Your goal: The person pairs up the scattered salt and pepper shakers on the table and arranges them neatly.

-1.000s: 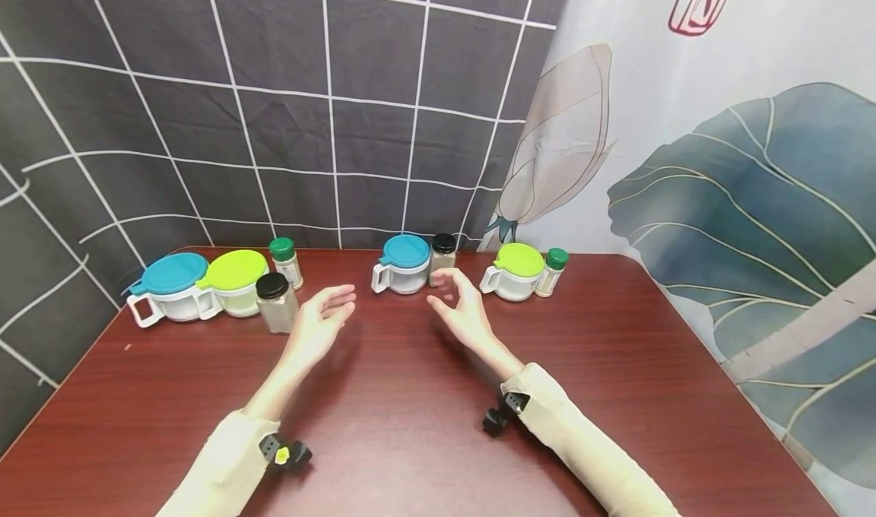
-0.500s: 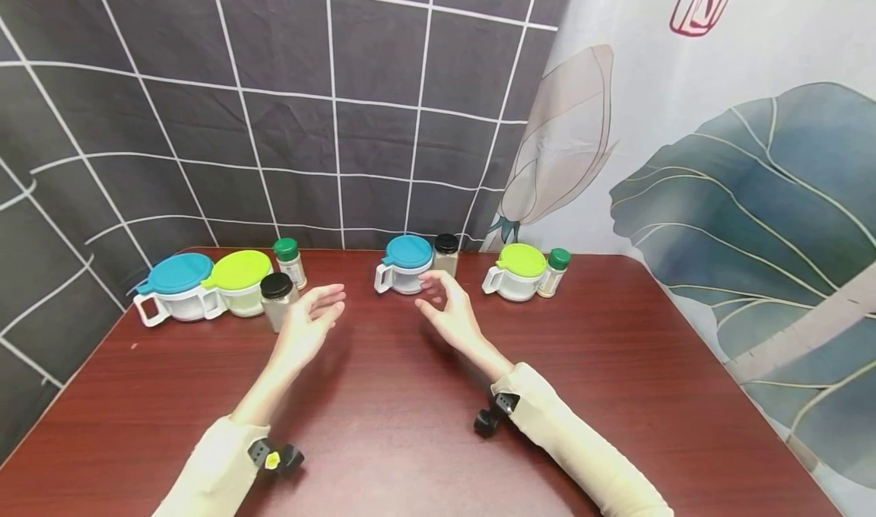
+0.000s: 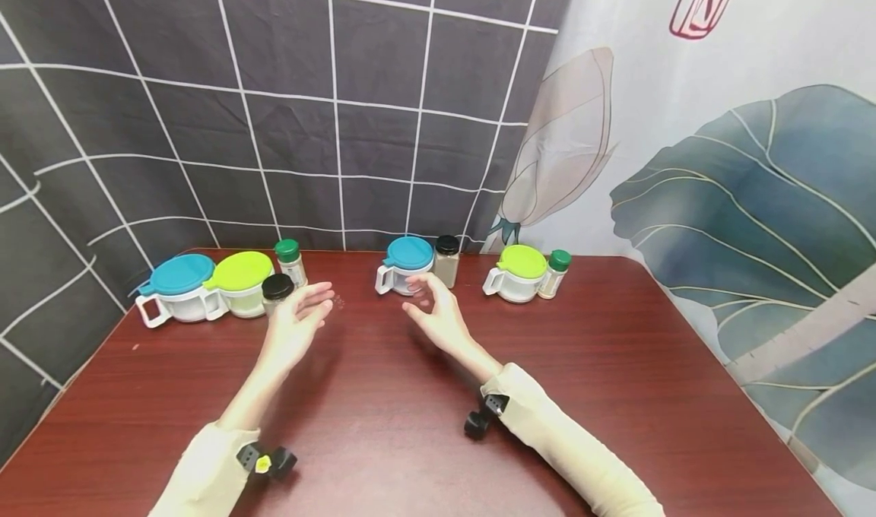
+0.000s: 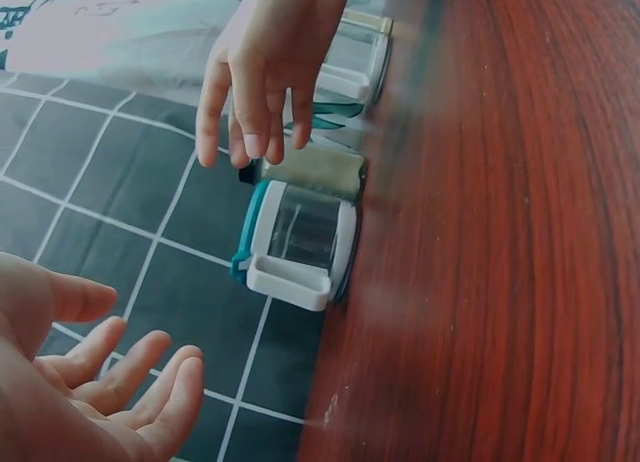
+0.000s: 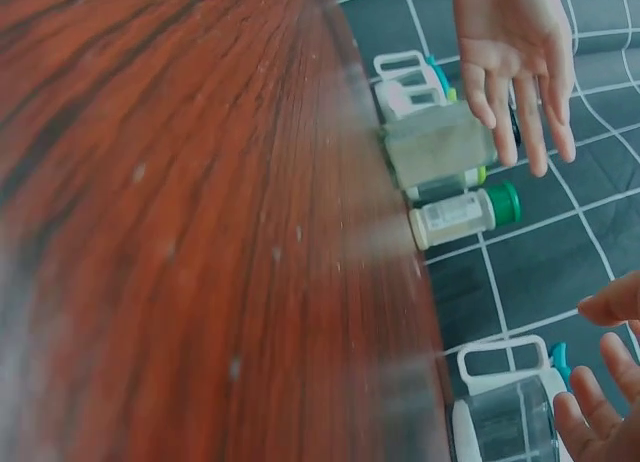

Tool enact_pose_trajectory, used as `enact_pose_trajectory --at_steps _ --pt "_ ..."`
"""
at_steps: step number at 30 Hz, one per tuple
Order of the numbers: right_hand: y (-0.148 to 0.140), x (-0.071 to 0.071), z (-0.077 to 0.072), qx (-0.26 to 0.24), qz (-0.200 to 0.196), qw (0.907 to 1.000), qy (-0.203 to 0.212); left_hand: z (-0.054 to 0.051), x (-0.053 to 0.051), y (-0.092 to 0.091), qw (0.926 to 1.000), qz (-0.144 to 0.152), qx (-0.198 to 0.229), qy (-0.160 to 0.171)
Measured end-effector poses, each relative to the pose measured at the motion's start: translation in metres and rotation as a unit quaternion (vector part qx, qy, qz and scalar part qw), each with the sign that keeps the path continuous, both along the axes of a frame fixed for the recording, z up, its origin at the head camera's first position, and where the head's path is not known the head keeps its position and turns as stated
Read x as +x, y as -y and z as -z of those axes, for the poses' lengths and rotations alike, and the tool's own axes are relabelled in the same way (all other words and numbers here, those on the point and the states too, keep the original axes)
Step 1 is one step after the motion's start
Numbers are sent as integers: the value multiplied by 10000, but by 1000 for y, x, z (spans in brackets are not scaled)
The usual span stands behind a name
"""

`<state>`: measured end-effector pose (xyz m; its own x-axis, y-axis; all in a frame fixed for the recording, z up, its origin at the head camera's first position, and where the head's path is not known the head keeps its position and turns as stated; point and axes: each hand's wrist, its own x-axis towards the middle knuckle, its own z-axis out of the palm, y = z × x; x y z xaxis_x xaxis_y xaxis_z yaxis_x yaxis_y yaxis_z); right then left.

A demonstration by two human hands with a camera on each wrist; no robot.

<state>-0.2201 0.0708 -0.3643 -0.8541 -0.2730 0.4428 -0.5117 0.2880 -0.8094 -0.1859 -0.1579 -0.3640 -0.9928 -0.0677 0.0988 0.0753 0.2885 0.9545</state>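
My left hand hovers over the table with relaxed fingers, holding nothing. It partly hides a black-capped glass jar just behind it. To the right, my right hand is likewise empty, its fingers loosely bent in front of a blue-lidded seasoning pot. Beside that pot stands a second black-capped jar. In the left wrist view, the blue-lidded pot shows a white handle and clear body, apart from both hands. A green-capped shaker appears in the right wrist view.
At the back left stand another blue-lidded pot, a green-lidded pot and a green-capped shaker. Farther right are a green-lidded pot and a green-capped shaker. A grey gridded cloth rises behind the table.
Both hands have drifted a little to the left and slightly toward the body, still empty. The left hand now covers more of the black-capped jar. The containers stay in place.
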Motion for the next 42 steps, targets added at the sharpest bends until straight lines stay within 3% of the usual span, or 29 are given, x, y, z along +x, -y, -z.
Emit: enact_pose_trajectory --at_steps 6,14,20,25,33,42 --pt "8 -3 5 -38 -175 9998 35 -1 4 8 9999 -83 -17 -70" --pt "20 -26 37 -87 -198 9998 7 -5 10 20 9993 -232 55 -285" --pt "31 -30 36 -199 -388 9990 0 -6 12 28 9980 -381 53 -510" --pt "40 -32 33 -110 -451 9989 -70 -7 14 34 9972 -455 288 -525" --pt "53 -34 32 5 -519 9986 83 -8 14 46 9959 -659 322 -530" --pt "67 -34 30 31 -595 9981 158 -6 12 60 9925 -894 353 -750"
